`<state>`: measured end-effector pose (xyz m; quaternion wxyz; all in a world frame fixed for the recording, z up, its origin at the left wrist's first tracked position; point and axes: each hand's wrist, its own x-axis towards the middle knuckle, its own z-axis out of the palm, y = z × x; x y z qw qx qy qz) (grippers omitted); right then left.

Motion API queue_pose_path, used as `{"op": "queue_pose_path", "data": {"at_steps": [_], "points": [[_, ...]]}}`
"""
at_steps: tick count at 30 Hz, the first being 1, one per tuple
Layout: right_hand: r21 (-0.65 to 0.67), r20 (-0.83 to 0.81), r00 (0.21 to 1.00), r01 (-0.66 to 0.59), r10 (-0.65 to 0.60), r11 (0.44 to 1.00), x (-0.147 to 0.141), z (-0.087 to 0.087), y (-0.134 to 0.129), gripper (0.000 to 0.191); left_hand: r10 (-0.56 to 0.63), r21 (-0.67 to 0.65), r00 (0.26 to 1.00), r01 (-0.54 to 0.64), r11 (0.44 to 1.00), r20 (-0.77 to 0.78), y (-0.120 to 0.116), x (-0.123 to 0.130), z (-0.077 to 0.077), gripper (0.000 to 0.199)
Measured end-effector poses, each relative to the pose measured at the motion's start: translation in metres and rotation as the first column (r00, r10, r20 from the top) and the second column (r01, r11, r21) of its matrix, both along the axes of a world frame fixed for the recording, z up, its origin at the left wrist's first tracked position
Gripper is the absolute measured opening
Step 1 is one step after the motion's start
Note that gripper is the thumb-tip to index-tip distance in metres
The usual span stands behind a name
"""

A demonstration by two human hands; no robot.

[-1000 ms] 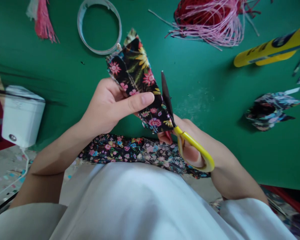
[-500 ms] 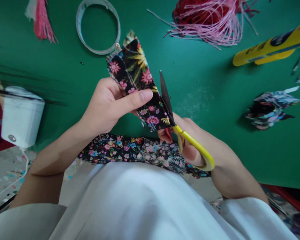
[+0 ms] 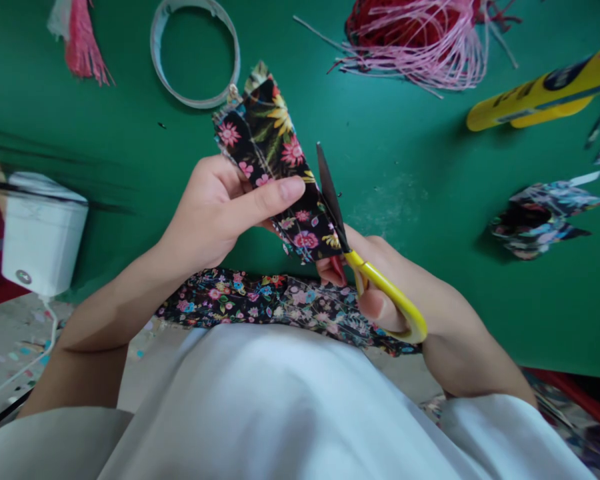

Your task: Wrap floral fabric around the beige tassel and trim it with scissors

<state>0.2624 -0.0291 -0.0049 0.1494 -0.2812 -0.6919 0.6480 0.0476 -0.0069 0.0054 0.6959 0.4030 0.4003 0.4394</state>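
Between the thumb and fingers of my left hand [image 3: 225, 213] is a folded strip of black floral fabric [image 3: 280, 153], its frayed upper end pointing away from me. My right hand [image 3: 370, 267] grips yellow-handled scissors [image 3: 390, 293], thumb through one loop. The dark upper blade lies along the strip's right edge; the other blade is hidden by the cloth. A few right fingertips show below the strip's lower end, beside a bit of red. More floral fabric [image 3: 260, 297] lies along the table edge against my body.
On the green table [image 3: 410, 160] lie a white ring [image 3: 155, 50], a pink tassel [image 3: 85, 50], red and pink cords [image 3: 415, 40], a yellow bottle [image 3: 525, 103] and a crumpled fabric piece [image 3: 535, 217]. A white corded box [image 3: 45, 233] is at the left edge.
The scissors' upper blade has shifted very slightly left, nearer the fabric's edge. My left hand keeps the same hold on the strip.
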Motion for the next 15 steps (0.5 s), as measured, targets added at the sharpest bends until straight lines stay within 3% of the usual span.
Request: {"op": "queue_pose_path", "data": {"at_steps": [15], "points": [[0.074,0.010,1.000,0.029,-0.030,0.997,0.0004,-0.0019,0.0000,0.062,0.061,-0.065,0.990,-0.070,0.995,-0.127,-0.0007,0.0012,0.0010,0.028]]}}
